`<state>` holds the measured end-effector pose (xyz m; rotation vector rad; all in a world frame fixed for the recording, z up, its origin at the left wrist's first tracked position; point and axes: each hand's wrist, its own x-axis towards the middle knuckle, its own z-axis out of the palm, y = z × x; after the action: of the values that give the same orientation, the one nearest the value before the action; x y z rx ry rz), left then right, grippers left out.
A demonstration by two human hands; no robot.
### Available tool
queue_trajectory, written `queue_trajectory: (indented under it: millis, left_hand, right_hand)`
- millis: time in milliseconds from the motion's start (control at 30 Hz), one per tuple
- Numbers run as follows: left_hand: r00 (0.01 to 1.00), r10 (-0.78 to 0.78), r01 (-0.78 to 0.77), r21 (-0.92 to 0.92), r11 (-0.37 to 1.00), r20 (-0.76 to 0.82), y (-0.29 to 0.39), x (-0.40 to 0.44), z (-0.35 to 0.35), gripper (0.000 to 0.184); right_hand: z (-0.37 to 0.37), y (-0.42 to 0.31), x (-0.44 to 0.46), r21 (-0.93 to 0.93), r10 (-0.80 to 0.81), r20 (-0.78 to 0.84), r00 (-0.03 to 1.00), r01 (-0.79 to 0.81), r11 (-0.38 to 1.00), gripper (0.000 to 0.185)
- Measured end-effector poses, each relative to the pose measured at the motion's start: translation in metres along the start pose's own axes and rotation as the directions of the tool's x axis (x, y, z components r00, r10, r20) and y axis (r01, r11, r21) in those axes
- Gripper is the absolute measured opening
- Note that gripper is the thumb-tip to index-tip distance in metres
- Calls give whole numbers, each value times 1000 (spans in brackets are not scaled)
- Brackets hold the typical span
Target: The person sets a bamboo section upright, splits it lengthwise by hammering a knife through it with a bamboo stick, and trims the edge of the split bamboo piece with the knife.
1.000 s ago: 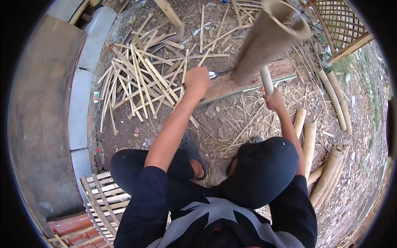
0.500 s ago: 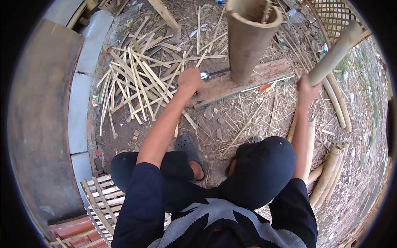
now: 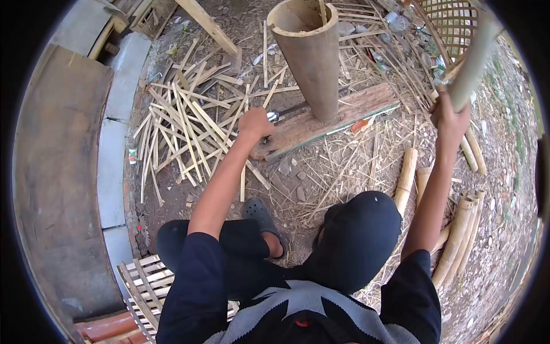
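My left hand [image 3: 255,125] is closed around the handle of a knife [image 3: 294,109] with a long dark blade. The blade runs to the lower part of a thick bamboo tube [image 3: 309,63], which partly hides it; whether it cuts in or passes behind, I cannot tell. The tube stands upright, slightly tilted, on a wooden plank [image 3: 364,105], with its hollow top facing me. In my right hand [image 3: 451,117], raised out to the right, is a thick pale wooden stick [image 3: 471,71], its upper end blurred by motion.
Split bamboo strips [image 3: 192,123] lie heaped on the ground at left. Bamboo poles [image 3: 457,241] rest to the right of my knees. A woven bamboo basket [image 3: 450,26] stands at the upper right, and a slatted bamboo piece [image 3: 150,286] is at lower left.
My right hand has swung the stick up and outward to the right, away from the tube. The left hand keeps its hold on the knife. The view has shifted slightly.
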<state>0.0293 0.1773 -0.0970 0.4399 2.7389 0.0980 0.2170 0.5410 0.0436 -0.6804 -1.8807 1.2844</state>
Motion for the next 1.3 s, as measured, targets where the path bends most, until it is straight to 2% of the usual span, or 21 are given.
queue_trajectory:
  millis: [67, 100, 133, 167, 200, 233, 267, 333, 367, 500, 600, 633, 667, 733, 767, 833, 900, 1033, 1167, 1233, 1300]
  left_hand:
    - [999, -17, 17, 8, 1000, 28, -6, -3, 2, 34]
    - [998, -24, 24, 4, 1000, 50, -7, -4, 4, 35]
    - [999, -29, 29, -9, 1000, 46, -3, 2, -1, 35]
    - [1000, -3, 3, -17, 1000, -7, 0, 2, 1, 35]
    - [998, 32, -32, -15, 999, -47, 2, -4, 12, 35]
    - [988, 53, -56, -14, 998, -148, 3, 11, 8, 35]
    - [993, 81, -65, 176, 982, -87, 9, 0, 24, 34]
    - [996, 89, -92, 157, 983, 24, 24, -7, 5, 32]
    - [996, 92, -93, 131, 987, 14, 35, 5, -17, 31]
    - [999, 45, -43, 129, 991, -17, 20, 3, -19, 29]
    - [999, 37, -35, 98, 995, -21, 11, 1, -23, 31]
    - [999, 44, -42, 89, 995, -25, 13, -3, -27, 31]
    - [997, 50, -44, 122, 992, -50, 17, -1, -27, 29]
    - [990, 50, -23, 198, 980, -135, 13, 20, -29, 24]
    - [989, 55, -23, 220, 975, -140, 5, 25, 16, 28]
    - [990, 109, -91, 184, 979, -90, -14, 31, 127, 36]
    - [984, 158, -150, 94, 984, -86, -18, 27, 153, 44]
    - [954, 224, -255, -144, 956, -200, -28, 31, 116, 58]
    - [943, -19, 150, -372, 916, 332, -31, 45, 108, 59]
    - [992, -30, 91, -529, 843, 123, -56, 66, 166, 42]
    - [933, -20, 254, -614, 747, 360, -61, 59, 167, 27]
  right_hand:
    - [31, 72, -12, 30, -141, -127, 982, 146, 989, 41]
    - [54, 149, -36, -170, -161, -46, 986, 151, 974, 45]
    - [74, 214, -63, -461, -6, 185, 983, 92, 883, 48]
    - [83, 255, -97, -676, 363, 533, 764, 127, 726, 52]
    - [87, 236, -124, -624, 465, 411, 784, -129, 770, 51]
    - [86, 207, -116, -618, 285, 361, 888, -1, 786, 49]
    - [72, 210, -108, -533, 305, 409, 860, -46, 845, 50]
    - [35, 167, -94, -629, 155, 275, 949, 56, 775, 46]
    - [34, 128, -41, -447, 248, 306, 919, -91, 890, 39]
    - [11, 0, 4, -70, 53, 78, 996, -47, 996, 22]
    - [59, 72, -21, 144, -128, -195, 972, 158, 977, 17]
    - [80, 172, -47, -125, -293, -82, 953, 282, 951, 24]
    - [94, 214, -71, -279, -50, 164, 985, 95, 956, 35]
    - [108, 241, -110, -626, 484, 463, 743, -112, 772, 60]
    - [95, 244, -129, -542, 160, 471, 867, 141, 828, 59]
    - [25, 229, -112, -637, 243, 391, 888, 70, 768, 53]
    - [12, 124, -60, -465, 293, 281, 914, -137, 875, 43]
    - [-19, 78, -21, -87, 229, 31, 973, -225, 970, 20]
    - [-33, 65, -38, 72, 274, -99, 956, -268, 961, 19]
    - [-40, 79, -59, 76, 333, -120, 935, -325, 943, 20]
    - [-44, 107, -80, 92, 422, -68, 904, -416, 905, 22]
